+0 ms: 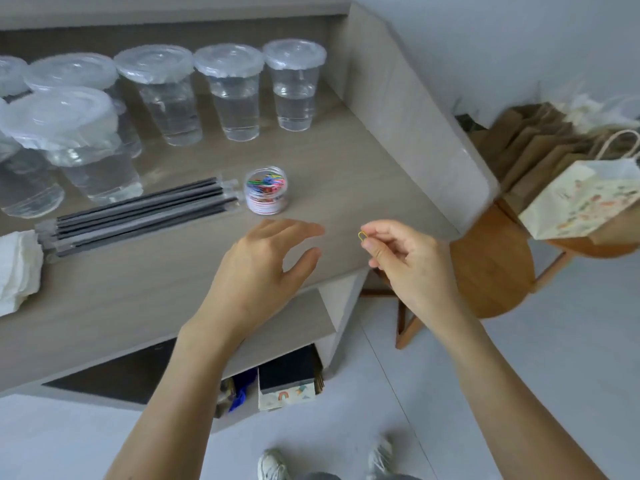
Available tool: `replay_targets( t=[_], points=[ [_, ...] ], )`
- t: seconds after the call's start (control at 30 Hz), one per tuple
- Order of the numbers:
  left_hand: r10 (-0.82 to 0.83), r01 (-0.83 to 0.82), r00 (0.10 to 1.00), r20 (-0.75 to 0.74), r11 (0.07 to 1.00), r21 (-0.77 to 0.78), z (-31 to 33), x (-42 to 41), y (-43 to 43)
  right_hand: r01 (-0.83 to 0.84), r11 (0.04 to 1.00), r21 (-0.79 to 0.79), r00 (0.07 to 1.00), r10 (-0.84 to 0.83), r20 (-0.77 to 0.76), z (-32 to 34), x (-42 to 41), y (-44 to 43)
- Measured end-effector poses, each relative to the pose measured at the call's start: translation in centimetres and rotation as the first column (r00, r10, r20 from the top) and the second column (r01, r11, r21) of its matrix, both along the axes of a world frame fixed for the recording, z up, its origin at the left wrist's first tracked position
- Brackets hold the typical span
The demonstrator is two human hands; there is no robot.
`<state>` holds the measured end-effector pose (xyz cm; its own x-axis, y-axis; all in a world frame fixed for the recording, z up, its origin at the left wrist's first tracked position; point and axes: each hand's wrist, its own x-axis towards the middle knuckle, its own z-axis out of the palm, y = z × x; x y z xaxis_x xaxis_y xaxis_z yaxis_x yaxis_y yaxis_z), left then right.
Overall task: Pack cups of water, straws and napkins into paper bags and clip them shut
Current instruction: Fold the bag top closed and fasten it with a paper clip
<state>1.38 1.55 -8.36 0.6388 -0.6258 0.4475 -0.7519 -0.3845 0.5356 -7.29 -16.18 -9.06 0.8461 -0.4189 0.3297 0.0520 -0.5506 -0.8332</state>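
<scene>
My right hand (pixel 405 261) pinches a small yellow paper clip (pixel 362 235) between thumb and forefinger above the desk's front right corner. My left hand (pixel 266 268) hovers beside it over the desk, fingers relaxed and holding nothing. Just beyond my hands stands a clear tub of coloured paper clips (pixel 266 192). A bundle of wrapped black straws (pixel 138 213) lies to its left, and a stack of white napkins (pixel 17 268) sits at the left edge. Several lidded cups of water (pixel 235 95) line the back of the desk.
The grey desk (pixel 145 306) has a raised side panel (pixel 415 109) on its right. Beyond it, a wooden stool (pixel 491 265) carries a patterned paper bag (pixel 585 199) and several brown paper bags (pixel 533 143). Boxes sit on a shelf under the desk (pixel 287 382).
</scene>
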Motion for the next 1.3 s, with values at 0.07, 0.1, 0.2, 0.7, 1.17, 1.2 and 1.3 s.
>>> replay_targets(
  t=[0.07, 0.1, 0.2, 0.7, 1.17, 1.2, 1.3],
  points=[
    [-0.045, 0.045, 0.999, -0.007, 0.999, 0.024, 0.0, -1.8, -1.9, 0.043, 0.999, 0.014, 0.999, -0.043, -0.016, -0.6, -2.6, -1.7],
    [-0.061, 0.062, 0.998, -0.006, 0.998, 0.033, 0.0, -2.8, -3.0, 0.056, 0.998, 0.009, 0.998, -0.055, -0.024, -0.9, -3.9, -2.6],
    [-0.1, 0.1, 0.995, -0.012, 0.993, 0.055, -0.8, -6.5, -7.7, 0.065, 0.997, -0.037, 0.997, -0.067, -0.04, -2.0, -8.3, -6.1],
    [-0.203, 0.227, 0.97, -0.132, 0.953, 0.203, -4.1, -20.9, -32.7, 0.2, 0.978, -0.065, 0.97, -0.207, -0.129, -5.0, -27.2, -28.7],
    [-0.124, 0.145, 0.988, -0.093, 0.954, 0.262, -7.3, -8.4, -53.6, 0.11, 0.927, -0.36, 0.98, -0.161, -0.114, -6.8, -12.0, -50.8],
    [-0.109, 0.129, 0.99, -0.088, 0.955, 0.269, -7.3, -7.3, -54.9, 0.11, 0.924, -0.365, 0.98, -0.162, -0.115, -6.6, -10.8, -52.3],
    [-0.052, 0.077, 0.995, -0.085, 0.945, 0.319, -7.6, -4.8, -58.0, 0.101, 0.92, -0.378, 0.984, -0.149, -0.098, -6.4, -7.5, -55.7]
  ],
)
